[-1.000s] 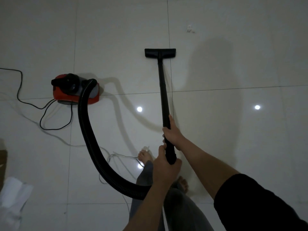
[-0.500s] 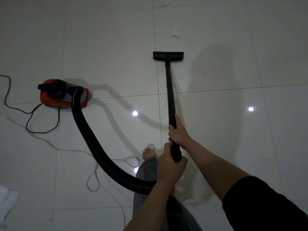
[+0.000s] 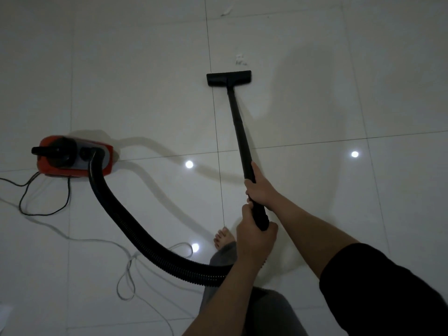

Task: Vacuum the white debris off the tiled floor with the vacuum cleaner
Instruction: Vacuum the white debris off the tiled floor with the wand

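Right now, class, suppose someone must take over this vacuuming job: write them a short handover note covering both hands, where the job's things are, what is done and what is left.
Left hand: grips the rear end of the black wand, by the hose.
Right hand: grips the wand just ahead of it.
Floor nozzle lies flat on the tiled floor; the red canister sits to the left, cords trailing.
Done: cannot tell from this view.
Left: white debris just beyond the nozzle, and another scrap farther ahead. Judging by that, push forward next.
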Tool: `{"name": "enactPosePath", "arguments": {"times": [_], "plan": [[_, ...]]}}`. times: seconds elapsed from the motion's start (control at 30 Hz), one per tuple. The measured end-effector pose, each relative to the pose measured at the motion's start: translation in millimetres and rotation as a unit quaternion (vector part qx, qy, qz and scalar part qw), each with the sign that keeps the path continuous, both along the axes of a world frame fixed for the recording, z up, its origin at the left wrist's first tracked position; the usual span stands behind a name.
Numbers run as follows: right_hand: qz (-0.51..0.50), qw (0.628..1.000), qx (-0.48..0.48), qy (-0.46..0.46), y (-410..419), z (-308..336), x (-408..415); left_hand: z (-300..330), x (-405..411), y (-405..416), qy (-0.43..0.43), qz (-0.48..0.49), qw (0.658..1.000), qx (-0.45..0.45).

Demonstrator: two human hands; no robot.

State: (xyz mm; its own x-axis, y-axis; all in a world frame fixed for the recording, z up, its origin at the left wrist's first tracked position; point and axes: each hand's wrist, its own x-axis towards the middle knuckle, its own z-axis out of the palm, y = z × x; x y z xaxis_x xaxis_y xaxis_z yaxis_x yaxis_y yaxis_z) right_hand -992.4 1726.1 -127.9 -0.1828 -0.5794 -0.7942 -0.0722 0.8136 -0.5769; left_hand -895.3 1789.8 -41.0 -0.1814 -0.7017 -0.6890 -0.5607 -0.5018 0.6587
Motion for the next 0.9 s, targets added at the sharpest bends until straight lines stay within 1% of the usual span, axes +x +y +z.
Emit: {"name": "enactPosePath", "arguments": {"times": [0.23,0.37,0.5,0.7,0.9], "plan": [[-0.006,1.000,0.000,-0.007,-58,-2,-25,-5,-23,-59,0.017,0.004,1.000,0.014],[-0.009,1.000,0.007,-0.020,-92,-5,-45,-6,-44,-93,0.030,0.009,1.000,0.004],[-0.001,0.999,0.009,-0.034,-127,-3,-69,-2,-69,-127,0.019,0.019,1.000,0.013],[0.037,0.999,0.003,-0.025,-181,0,-106,-6,-106,-177,-0.001,0.025,1.000,0.003],[0.041,0.998,0.008,-0.046,-226,-9,-128,-17,-124,-223,-0.012,0.035,0.999,0.008]]}}
